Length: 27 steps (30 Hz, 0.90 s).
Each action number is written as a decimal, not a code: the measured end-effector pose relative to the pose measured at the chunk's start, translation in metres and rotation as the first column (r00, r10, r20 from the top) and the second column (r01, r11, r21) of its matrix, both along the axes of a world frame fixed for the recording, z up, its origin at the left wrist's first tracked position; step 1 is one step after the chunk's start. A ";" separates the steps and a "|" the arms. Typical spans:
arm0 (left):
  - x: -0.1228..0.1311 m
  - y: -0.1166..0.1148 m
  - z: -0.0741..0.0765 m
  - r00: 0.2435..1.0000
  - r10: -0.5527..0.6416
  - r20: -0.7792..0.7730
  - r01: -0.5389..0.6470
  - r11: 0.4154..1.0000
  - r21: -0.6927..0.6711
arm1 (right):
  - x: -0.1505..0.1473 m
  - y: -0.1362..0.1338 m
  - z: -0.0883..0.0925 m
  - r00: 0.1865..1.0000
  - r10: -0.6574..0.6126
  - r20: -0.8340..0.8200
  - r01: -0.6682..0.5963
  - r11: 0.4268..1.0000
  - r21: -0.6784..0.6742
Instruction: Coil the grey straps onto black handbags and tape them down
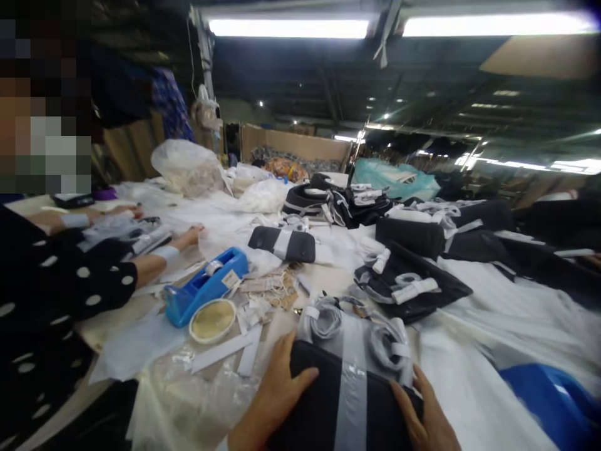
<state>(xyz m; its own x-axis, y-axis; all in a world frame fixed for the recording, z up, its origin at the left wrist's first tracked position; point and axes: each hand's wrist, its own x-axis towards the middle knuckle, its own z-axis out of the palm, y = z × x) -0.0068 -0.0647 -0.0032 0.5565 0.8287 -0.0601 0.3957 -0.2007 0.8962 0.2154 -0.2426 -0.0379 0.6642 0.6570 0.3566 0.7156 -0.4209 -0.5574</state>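
Observation:
A black bag (310, 401) stands right in front of me at the bottom of the head view. A pale band runs down its middle, and rolled straps in clear wrap sit along its top. My left hand (277, 382) grips the bag's left side, thumb over the front edge. On its right side my right hand (425, 413) holds it with the fingers around the edge. The bag's lower part is out of frame. Just beyond it lies another black bag (422, 288) with wrapped straps. Paper strips (225, 351) lie to the left of my left hand.
A blue tape dispenser (206, 285) and a round tub (213, 321) are to the left. A co-worker in a dotted sleeve (94, 282) handles plastic-wrapped items nearby. Black pouch (282, 243), clear plastic bags (188, 166) and stacked black bags (338, 200) lie farther back. A blue object (551, 401) is at right.

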 end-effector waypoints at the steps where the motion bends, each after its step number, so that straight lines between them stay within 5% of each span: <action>1: 0.001 0.000 0.002 1.000 -0.004 0.009 0.005 1.000 -0.022 | 0.003 -0.003 0.000 0.999 0.008 0.043 -0.006 0.999 -0.036; 5: -0.015 0.000 -0.003 0.996 0.048 0.071 -0.038 0.991 -0.132 | 0.009 0.006 0.025 0.917 -0.050 0.396 0.095 0.991 -0.095; 7: -0.028 -0.004 -0.007 0.991 0.094 0.099 -0.073 0.977 -0.198 | 0.002 0.029 0.056 0.860 0.055 0.507 0.001 0.994 -0.108; 8: -0.033 -0.006 -0.007 0.988 0.112 0.103 -0.085 0.969 -0.230 | -0.005 0.047 0.073 0.842 0.192 0.505 -0.144 0.981 -0.132; 10: -0.039 -0.008 -0.004 0.988 0.123 0.098 -0.090 0.952 -0.292 | -0.024 0.090 0.104 0.777 0.484 0.402 -0.442 0.875 -0.197; 13: -0.037 -0.006 0.000 0.989 0.097 0.109 -0.049 0.925 -0.376 | -0.057 0.156 0.126 0.542 0.802 0.251 -0.724 0.598 -0.345; 16: -0.031 -0.003 -0.005 0.976 0.097 0.196 -0.023 0.936 -0.350 | -0.080 0.196 0.120 0.309 0.941 0.139 -0.751 0.331 -0.571; 18: -0.030 -0.002 -0.014 0.962 0.102 0.253 -0.026 0.958 -0.287 | -0.085 0.205 0.108 0.234 0.965 0.116 -0.688 0.249 -0.682; 22: -0.032 -0.004 -0.028 0.963 0.086 0.254 -0.031 0.976 -0.214 | -0.083 0.203 0.092 0.255 0.960 0.118 -0.648 0.260 -0.716; 27: -0.031 -0.010 -0.029 0.953 0.107 0.284 -0.035 0.968 -0.247 | -0.080 0.202 0.095 0.248 0.966 0.078 -0.691 0.232 -0.685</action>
